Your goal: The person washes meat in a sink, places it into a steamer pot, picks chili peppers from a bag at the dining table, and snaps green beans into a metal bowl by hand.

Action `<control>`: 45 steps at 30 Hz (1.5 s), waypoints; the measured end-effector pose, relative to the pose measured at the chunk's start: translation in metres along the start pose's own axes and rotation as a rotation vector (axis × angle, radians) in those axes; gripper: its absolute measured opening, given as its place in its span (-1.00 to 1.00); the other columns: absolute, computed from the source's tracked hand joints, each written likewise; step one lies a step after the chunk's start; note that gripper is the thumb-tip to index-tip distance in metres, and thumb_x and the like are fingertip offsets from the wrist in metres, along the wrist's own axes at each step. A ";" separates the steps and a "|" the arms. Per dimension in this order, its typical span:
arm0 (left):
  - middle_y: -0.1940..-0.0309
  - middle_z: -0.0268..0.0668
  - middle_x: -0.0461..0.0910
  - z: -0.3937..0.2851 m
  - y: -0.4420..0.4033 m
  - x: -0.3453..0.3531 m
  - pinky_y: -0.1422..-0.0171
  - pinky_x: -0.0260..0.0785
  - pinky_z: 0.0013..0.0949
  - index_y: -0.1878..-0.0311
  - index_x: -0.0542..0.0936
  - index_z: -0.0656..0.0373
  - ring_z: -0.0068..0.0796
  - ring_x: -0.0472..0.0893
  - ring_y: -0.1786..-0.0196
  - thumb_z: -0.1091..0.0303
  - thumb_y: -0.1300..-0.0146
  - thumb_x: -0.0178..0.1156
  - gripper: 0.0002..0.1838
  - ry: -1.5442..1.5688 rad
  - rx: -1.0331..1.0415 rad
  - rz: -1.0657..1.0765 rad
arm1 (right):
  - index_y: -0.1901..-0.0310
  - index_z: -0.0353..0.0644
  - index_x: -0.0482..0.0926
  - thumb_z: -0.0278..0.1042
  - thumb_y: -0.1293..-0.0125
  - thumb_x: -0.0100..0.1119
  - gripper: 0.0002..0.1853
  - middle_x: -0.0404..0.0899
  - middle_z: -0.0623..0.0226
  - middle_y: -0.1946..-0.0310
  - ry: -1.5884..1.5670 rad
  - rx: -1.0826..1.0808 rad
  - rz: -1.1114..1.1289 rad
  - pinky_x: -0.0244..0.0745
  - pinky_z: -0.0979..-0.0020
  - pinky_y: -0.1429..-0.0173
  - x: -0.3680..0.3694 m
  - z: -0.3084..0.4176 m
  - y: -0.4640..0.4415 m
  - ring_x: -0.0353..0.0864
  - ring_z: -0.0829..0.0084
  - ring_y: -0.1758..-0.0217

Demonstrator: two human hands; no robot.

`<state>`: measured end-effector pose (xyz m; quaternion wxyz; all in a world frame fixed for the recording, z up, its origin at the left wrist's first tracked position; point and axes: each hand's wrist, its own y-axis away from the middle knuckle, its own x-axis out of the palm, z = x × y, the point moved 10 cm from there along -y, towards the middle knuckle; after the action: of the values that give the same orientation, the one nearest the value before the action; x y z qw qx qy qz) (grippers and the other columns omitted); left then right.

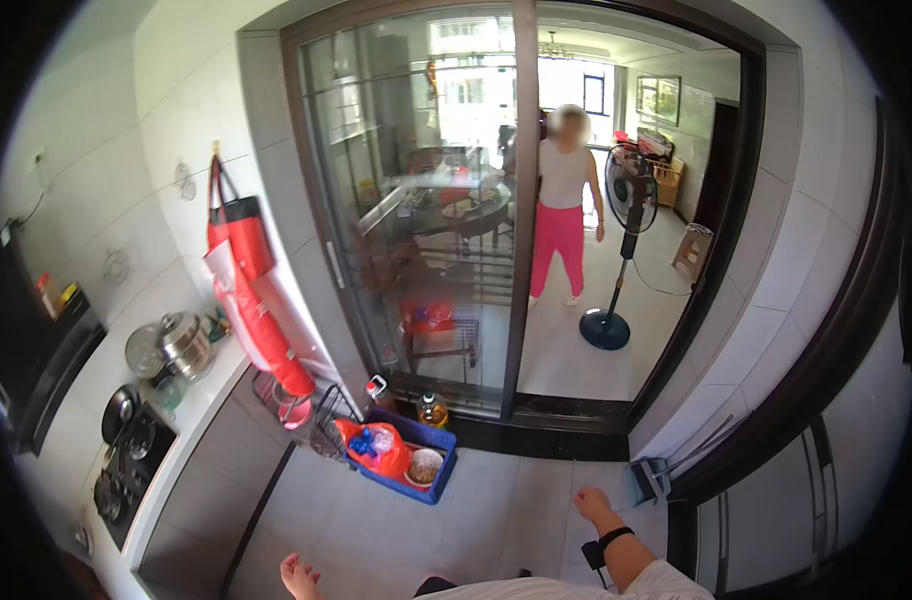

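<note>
My left hand [298, 577] hangs low at the bottom of the view, its fingers slightly bent and apart, with nothing in it. My right hand [592, 503] is held over the tiled floor, fingers curled in and no object showing in them. A black band [614, 537] circles my right wrist. Nearest to the hands on the floor is a blue plastic basket [438, 494], holding a red plastic bag [384, 455] and a bowl of small brownish pieces [425, 467]. Neither hand touches anything that I can see.
A sliding glass door [426, 220] stands partly open ahead. Beyond it are a person [564, 195] and a standing fan [628, 240]. At left is a counter with a gas stove [136, 465] and a steel pot [184, 345]. A dustpan [648, 482] leans at right.
</note>
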<state>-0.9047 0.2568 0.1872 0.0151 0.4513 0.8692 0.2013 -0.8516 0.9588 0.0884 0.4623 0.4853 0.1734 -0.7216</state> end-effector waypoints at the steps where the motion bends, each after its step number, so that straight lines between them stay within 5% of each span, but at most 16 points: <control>1: 0.24 -0.19 0.47 0.005 -0.026 0.020 0.21 0.32 -0.24 0.00 0.48 0.11 -0.29 0.43 0.29 0.43 -0.21 -0.01 -0.72 -0.008 -0.002 0.018 | 0.33 -0.14 0.60 -0.21 -0.10 0.06 -0.78 0.59 0.11 0.34 0.010 0.020 -0.007 0.45 0.14 0.11 -0.001 -0.007 -0.004 0.55 0.07 0.20; 3: 0.32 -0.32 0.41 0.007 -0.072 0.061 0.26 0.40 -0.34 0.07 0.41 0.19 -0.45 0.44 0.32 0.45 -0.15 -0.06 -0.74 -0.285 0.036 -0.027 | 0.32 -0.14 0.61 -0.25 -0.09 0.08 -0.79 0.59 0.10 0.30 0.016 0.061 -0.016 0.45 0.14 0.08 0.005 -0.022 -0.019 0.55 0.07 0.16; 8: 0.39 -0.41 0.36 0.026 -0.147 0.207 0.37 0.35 -0.42 0.08 0.41 0.08 -0.57 0.39 0.37 0.41 -0.16 -0.08 -0.76 -0.243 0.037 0.103 | 0.29 -0.10 0.62 -0.17 -0.07 0.08 -0.75 0.60 0.08 0.25 0.169 0.267 0.213 0.44 0.16 0.01 0.024 -0.083 -0.046 0.55 0.04 0.12; 11: 0.33 -0.38 0.40 0.045 -0.163 0.316 0.38 0.37 -0.44 0.07 0.42 0.12 -0.56 0.42 0.36 0.45 -0.13 -0.06 -0.73 -0.296 0.019 0.268 | 0.23 -0.09 0.60 -0.14 -0.06 0.14 -0.72 0.58 0.08 0.18 0.242 0.163 0.012 0.41 0.18 -0.05 -0.025 -0.079 -0.086 0.52 0.06 0.05; 15: 0.21 -0.31 0.43 0.028 -0.143 0.459 0.35 0.42 -0.50 0.08 0.43 0.21 -0.53 0.47 0.30 0.53 -0.03 -0.01 -0.69 -0.322 0.015 0.468 | 0.13 -0.20 0.51 -0.28 -0.02 0.25 -0.65 0.55 0.01 0.20 -0.153 0.082 -0.327 0.40 0.19 -0.06 -0.124 -0.057 -0.166 0.50 0.04 0.05; 20: 0.23 -0.34 0.43 0.021 -0.135 0.576 0.35 0.40 -0.51 0.06 0.42 0.19 -0.54 0.48 0.30 0.49 -0.06 0.02 -0.69 -0.288 0.134 0.510 | 0.07 -0.23 0.46 -0.29 -0.10 0.26 -0.63 0.56 0.24 0.26 -0.727 0.019 -0.449 0.44 0.44 0.10 -0.224 -0.026 -0.326 0.55 0.47 0.19; 24: 0.18 -0.34 0.43 0.013 -0.103 0.601 0.35 0.35 -0.53 0.05 0.42 0.17 -0.55 0.46 0.28 0.49 -0.06 0.00 -0.68 -0.184 0.209 0.364 | -0.05 -0.10 0.40 -0.14 -0.13 0.22 -0.54 0.49 0.41 0.20 -0.970 -0.034 -0.283 0.36 0.42 0.13 -0.255 0.007 -0.475 0.44 0.52 0.17; 31: 0.08 -0.37 0.39 0.019 -0.039 0.551 0.19 0.28 -0.40 0.05 0.42 0.08 -0.49 0.44 0.17 0.39 -0.12 -0.06 -0.70 -0.172 0.121 -0.024 | -0.07 -0.04 0.37 -0.09 -0.12 0.22 -0.50 0.43 0.42 0.16 -1.215 0.035 0.075 0.33 0.32 0.09 -0.242 0.057 -0.638 0.40 0.49 0.08; 33: 0.09 -0.39 0.39 0.001 -0.010 0.534 0.16 0.26 -0.39 0.04 0.42 0.06 -0.48 0.43 0.16 0.38 -0.12 -0.06 -0.71 -0.180 0.241 -0.136 | -0.10 -0.01 0.34 -0.03 -0.12 0.21 -0.47 0.40 0.39 0.07 -1.199 0.096 0.076 0.31 0.19 0.01 -0.222 0.048 -0.671 0.36 0.39 -0.01; 40: 0.07 -0.36 0.39 0.002 0.060 0.455 0.19 0.27 -0.42 0.02 0.43 0.11 -0.54 0.42 0.18 0.43 -0.12 -0.01 -0.69 -0.128 0.247 -0.436 | -0.14 0.09 0.30 0.13 -0.10 0.15 -0.40 0.31 0.35 -0.05 -1.364 0.330 0.212 0.12 -0.08 -0.11 -0.163 0.045 -0.680 0.23 0.24 -0.14; 41: 0.07 -0.36 0.39 0.003 0.071 0.443 0.19 0.27 -0.42 0.02 0.43 0.11 -0.54 0.42 0.18 0.43 -0.12 -0.01 -0.69 -0.113 0.257 -0.494 | -0.11 0.11 0.30 0.17 -0.05 0.17 -0.38 0.26 0.34 -0.12 -1.302 0.224 0.257 0.11 -0.05 -0.13 -0.136 0.025 -0.696 0.20 0.23 -0.18; 42: 0.06 -0.37 0.39 0.002 0.076 0.436 0.21 0.28 -0.43 0.03 0.43 0.11 -0.55 0.42 0.18 0.45 -0.11 0.00 -0.69 -0.098 0.283 -0.511 | -0.05 0.11 0.31 0.20 -0.02 0.18 -0.40 0.32 0.37 0.00 -1.273 0.414 0.071 0.17 0.07 -0.06 -0.123 0.001 -0.680 0.25 0.33 -0.10; 44: 0.05 -0.37 0.39 -0.004 0.091 0.418 0.26 0.31 -0.45 0.04 0.44 0.12 -0.57 0.43 0.20 0.51 -0.07 0.01 -0.67 -0.096 0.330 -0.575 | 0.00 0.12 0.32 0.19 -0.04 0.14 -0.46 0.30 0.42 0.16 -1.482 0.202 0.137 0.19 0.24 0.05 -0.053 -0.040 -0.672 0.26 0.44 0.06; 45: 0.06 -0.37 0.40 -0.006 0.102 0.410 0.28 0.34 -0.46 0.04 0.44 0.12 -0.58 0.44 0.21 0.54 -0.06 0.02 -0.66 -0.112 0.343 -0.618 | -0.02 0.12 0.31 0.26 0.01 0.14 -0.39 0.27 0.39 0.11 -1.391 0.446 0.380 0.17 0.16 -0.02 -0.023 -0.058 -0.641 0.24 0.38 0.01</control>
<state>-1.0694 0.6309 0.2931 0.0468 0.1731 0.9837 0.0133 -1.3534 1.3391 -0.0461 0.4725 0.0213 -0.3953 -0.7874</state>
